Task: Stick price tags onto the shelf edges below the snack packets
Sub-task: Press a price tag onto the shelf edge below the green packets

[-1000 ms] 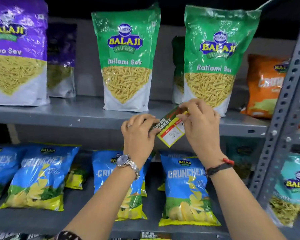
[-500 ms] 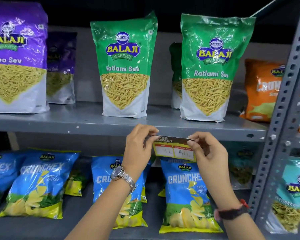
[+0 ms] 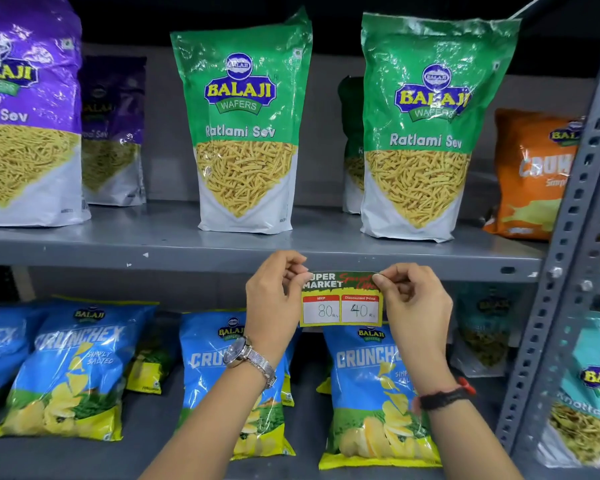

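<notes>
A price tag (image 3: 341,301) printed "Super Market", with 80 and 40 written in two white boxes, is held flat and level against the grey shelf edge (image 3: 187,259). My left hand (image 3: 274,299) pinches its upper left corner, my right hand (image 3: 413,303) its upper right corner. The tag hangs below the gap between two green Ratlami Sev packets (image 3: 246,133) (image 3: 426,133) standing on the shelf above. Whether the tag adheres to the edge cannot be seen.
Purple Aloo Sev bags (image 3: 25,116) stand at the left, an orange packet (image 3: 530,174) at the right. Blue Crunchex chip bags (image 3: 73,368) lie on the lower shelf. A perforated grey upright (image 3: 565,244) bounds the shelf's right side.
The tag, tilted in front of the right green packet a second ago, has been turned level and lowered onto the shelf edge. Both hands moved down and now hold its top corners.
</notes>
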### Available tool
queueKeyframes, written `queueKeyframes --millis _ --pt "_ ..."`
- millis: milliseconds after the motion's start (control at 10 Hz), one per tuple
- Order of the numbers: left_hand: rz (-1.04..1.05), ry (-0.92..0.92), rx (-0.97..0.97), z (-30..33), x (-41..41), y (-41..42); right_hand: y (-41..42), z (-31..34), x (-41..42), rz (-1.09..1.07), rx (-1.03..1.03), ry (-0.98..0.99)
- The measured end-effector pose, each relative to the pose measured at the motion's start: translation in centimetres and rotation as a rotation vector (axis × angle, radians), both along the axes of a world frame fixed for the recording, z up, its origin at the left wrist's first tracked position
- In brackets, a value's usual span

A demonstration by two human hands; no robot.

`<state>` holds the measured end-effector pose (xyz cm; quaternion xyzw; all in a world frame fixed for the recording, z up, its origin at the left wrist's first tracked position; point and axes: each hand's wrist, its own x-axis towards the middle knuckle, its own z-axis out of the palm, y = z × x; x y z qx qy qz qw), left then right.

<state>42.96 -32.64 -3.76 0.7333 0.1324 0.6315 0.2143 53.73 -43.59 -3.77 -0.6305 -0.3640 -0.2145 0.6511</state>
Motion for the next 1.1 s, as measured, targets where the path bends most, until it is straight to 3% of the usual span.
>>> queueKeyframes --millis 600,900,1000,1100 --pt "0.03 -0.041 0.017 2.1 0.8 0.0 1.0 1.6 0.6 -0.006 0.028 0.098" --pt "0.304 0.141 -0.025 3.4 0.1 0.8 0.8 2.2 0.8 -0.079 -0.078 0.071" --pt "0.253 0.202 -0.02 3.7 -0.2 0.9 0.6 2.7 1.0 -0.065 -0.155 0.075" --pt "0.217 0.229 0.104 3.6 -0.8 0.9 -0.5 3.2 0.9 0.0 -0.147 0.071"
